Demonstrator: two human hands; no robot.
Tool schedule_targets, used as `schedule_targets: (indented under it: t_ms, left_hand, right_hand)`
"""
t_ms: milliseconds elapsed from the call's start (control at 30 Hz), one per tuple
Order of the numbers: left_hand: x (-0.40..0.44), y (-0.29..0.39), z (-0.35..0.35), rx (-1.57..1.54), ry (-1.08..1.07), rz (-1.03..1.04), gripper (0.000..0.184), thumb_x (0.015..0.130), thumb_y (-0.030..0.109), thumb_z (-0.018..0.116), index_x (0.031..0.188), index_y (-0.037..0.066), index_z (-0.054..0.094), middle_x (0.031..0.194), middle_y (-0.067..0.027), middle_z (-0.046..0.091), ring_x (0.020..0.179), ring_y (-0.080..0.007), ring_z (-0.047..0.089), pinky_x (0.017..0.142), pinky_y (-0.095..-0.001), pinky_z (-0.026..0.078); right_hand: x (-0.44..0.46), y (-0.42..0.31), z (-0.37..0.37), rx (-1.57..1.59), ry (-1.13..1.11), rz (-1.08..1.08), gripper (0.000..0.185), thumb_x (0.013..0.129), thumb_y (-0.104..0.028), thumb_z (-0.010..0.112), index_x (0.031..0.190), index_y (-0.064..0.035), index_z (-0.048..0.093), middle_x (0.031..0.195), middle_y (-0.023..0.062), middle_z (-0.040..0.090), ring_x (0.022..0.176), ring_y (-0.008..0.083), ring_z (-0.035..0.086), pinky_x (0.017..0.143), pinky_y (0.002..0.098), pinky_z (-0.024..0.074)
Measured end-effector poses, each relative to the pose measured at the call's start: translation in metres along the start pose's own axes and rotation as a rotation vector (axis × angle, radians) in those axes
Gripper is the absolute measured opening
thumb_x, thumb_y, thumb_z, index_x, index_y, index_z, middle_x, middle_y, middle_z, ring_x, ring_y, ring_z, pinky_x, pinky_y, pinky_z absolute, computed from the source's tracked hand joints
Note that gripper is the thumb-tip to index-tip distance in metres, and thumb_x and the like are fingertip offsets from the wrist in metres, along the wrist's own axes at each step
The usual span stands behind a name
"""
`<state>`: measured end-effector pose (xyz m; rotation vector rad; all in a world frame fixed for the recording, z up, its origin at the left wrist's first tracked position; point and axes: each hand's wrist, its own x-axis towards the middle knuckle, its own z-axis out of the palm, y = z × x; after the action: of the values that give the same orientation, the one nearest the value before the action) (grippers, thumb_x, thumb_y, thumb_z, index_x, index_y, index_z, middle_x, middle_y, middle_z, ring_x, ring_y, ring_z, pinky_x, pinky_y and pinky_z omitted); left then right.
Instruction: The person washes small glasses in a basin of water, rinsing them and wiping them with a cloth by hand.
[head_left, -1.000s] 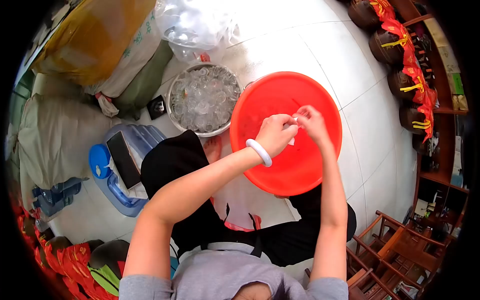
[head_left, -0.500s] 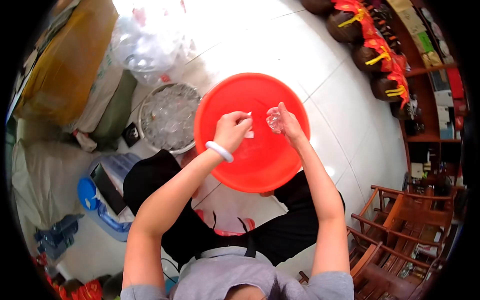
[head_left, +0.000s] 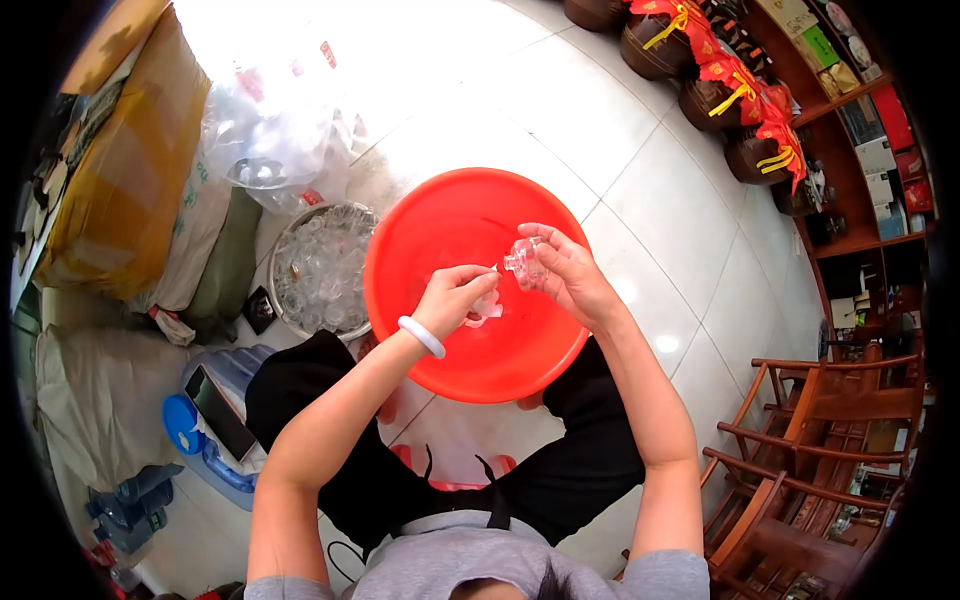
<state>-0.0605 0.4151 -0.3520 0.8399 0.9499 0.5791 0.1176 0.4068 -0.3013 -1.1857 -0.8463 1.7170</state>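
Observation:
Over a large red basin (head_left: 430, 360), my left hand (head_left: 452, 300), with a pale bangle (head_left: 422, 337) at the wrist, pinches a piece of white tissue (head_left: 486, 312). A thin tip of the tissue points up between thumb and finger, and the rest hangs below. My right hand (head_left: 568, 272) has its fingers around a small clear glass bottle (head_left: 524, 262). The bottle lies sideways, its neck facing left, close to the tissue tip. Left of the basin, a round metal bowl (head_left: 280, 300) holds several clear glass bottles (head_left: 325, 265).
A clear plastic bag (head_left: 265, 150) stands behind the bowl. Large sacks (head_left: 130, 180) line the left side. A phone (head_left: 222, 415) lies on a blue container (head_left: 226, 470). Dark jars (head_left: 655, 45) with red cloths and wooden chairs (head_left: 800, 430) stand at the right.
My hands were close together, then parted, showing the bottle in my right hand. Now the bottle's neck is near the tissue in my left hand. The view has shifted right.

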Motion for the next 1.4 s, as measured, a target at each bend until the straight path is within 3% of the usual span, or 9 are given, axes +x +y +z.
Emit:
schedule_targets:
  t_ms: [267,500,700,800,867,900,967,1267,1400]
  left_hand:
    - [0.001,-0.005,0.000,0.014,0.005,0.031,0.024,0.086,0.024,0.055,0.095,0.001,0.059,0.074,-0.0033,0.058,0.064,-0.0122,0.061,0.051,-0.0218,0.044]
    - [-0.004,0.003,0.000,0.008,0.017,0.012,0.027,0.087,0.026,0.053,0.094,0.000,0.059,0.074,-0.0045,0.059,0.063,-0.0118,0.060,0.051,-0.0212,0.045]
    - [-0.002,-0.001,0.000,0.002,0.035,0.029,0.029,0.089,0.025,0.050,0.094,-0.002,0.059,0.077,-0.0070,0.062,0.064,-0.0123,0.060,0.053,-0.0215,0.048]
    - [-0.002,-0.001,0.000,0.004,0.043,0.022,0.029,0.089,0.025,0.050,0.093,-0.001,0.060,0.076,-0.0070,0.062,0.064,-0.0124,0.060,0.053,-0.0217,0.048]
    - [-0.002,-0.002,-0.001,0.006,0.041,0.024,0.028,0.088,0.025,0.050,0.093,-0.001,0.060,0.076,-0.0070,0.062,0.064,-0.0125,0.060,0.053,-0.0220,0.048]
    - [-0.001,-0.003,-0.002,0.004,0.035,0.027,0.029,0.088,0.025,0.050,0.093,-0.002,0.059,0.076,-0.0071,0.062,0.064,-0.0126,0.060,0.053,-0.0221,0.048]
    - [0.000,-0.005,-0.003,0.001,0.030,0.029,0.029,0.088,0.025,0.050,0.093,-0.002,0.059,0.076,-0.0072,0.062,0.063,-0.0128,0.060,0.053,-0.0222,0.048]
    - [0.000,-0.007,-0.001,0.035,0.049,0.001,0.030,0.088,0.027,0.051,0.093,-0.002,0.059,0.075,-0.0081,0.061,0.062,-0.0139,0.060,0.053,-0.0234,0.049]
    - [-0.001,-0.006,-0.001,0.039,0.040,-0.013,0.030,0.088,0.027,0.051,0.093,-0.002,0.059,0.076,-0.0083,0.062,0.063,-0.0144,0.061,0.054,-0.0237,0.050]
  right_hand:
    - [0.001,0.003,-0.015,0.323,-0.003,0.194,0.050,0.093,-0.045,0.026,0.101,-0.0019,0.051,0.082,0.0139,0.060,0.054,0.0133,0.051,0.048,0.0237,0.0404]
    - [0.000,0.003,-0.008,0.436,0.054,0.284,0.052,0.093,-0.046,0.024,0.096,-0.0022,0.052,0.081,0.0162,0.061,0.045,0.0104,0.045,0.042,0.0214,0.0352]
    - [0.000,0.013,-0.012,0.524,-0.093,0.246,0.053,0.092,-0.048,0.024,0.097,-0.0018,0.051,0.079,0.0171,0.060,0.042,0.0076,0.038,0.040,0.0201,0.0311]
    - [-0.001,0.011,-0.008,0.609,-0.044,0.254,0.053,0.092,-0.049,0.026,0.097,-0.0017,0.050,0.080,0.0164,0.060,0.044,0.0071,0.044,0.042,0.0190,0.0383]
    - [-0.003,0.009,-0.004,0.654,0.116,0.241,0.053,0.089,-0.052,0.031,0.104,-0.0026,0.045,0.085,0.0164,0.061,0.056,0.0128,0.057,0.054,0.0245,0.0513]
    - [-0.003,0.010,-0.004,0.654,0.116,0.243,0.053,0.089,-0.052,0.031,0.104,-0.0026,0.045,0.085,0.0164,0.061,0.056,0.0128,0.057,0.054,0.0245,0.0513]
    - [-0.004,0.011,-0.006,0.657,0.104,0.192,0.055,0.087,-0.052,0.037,0.106,-0.0011,0.044,0.089,0.0163,0.060,0.069,0.0171,0.063,0.066,0.0275,0.0550]
    - [-0.015,-0.003,0.006,0.716,0.130,0.085,0.059,0.081,-0.050,0.050,0.107,0.0023,0.041,0.092,0.0168,0.060,0.091,0.0250,0.061,0.073,0.0300,0.0545]
    - [-0.019,-0.009,0.012,0.713,0.150,0.061,0.061,0.080,-0.050,0.052,0.110,0.0024,0.039,0.094,0.0183,0.058,0.093,0.0267,0.060,0.074,0.0301,0.0541]
